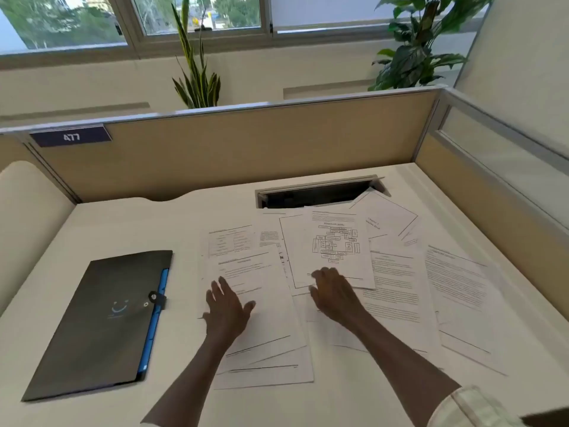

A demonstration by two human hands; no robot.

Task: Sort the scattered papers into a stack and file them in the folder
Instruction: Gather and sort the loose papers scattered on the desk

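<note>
A white table [101,223] fills the cubicle, bearing everything. The scattered papers [397,282] overlap across its middle and right side, one diagram sheet [335,245] on top. The dark folder [101,325] lies shut at the left, apart from them. The left hand [226,309] rests on a sheet, fingers spread wide; the right hand [334,292] presses the diagram sheet's near edge, fingers loosely curled, holding nothing.

Desk [123,223], partition [246,149], 2 plants [197,78]
</note>
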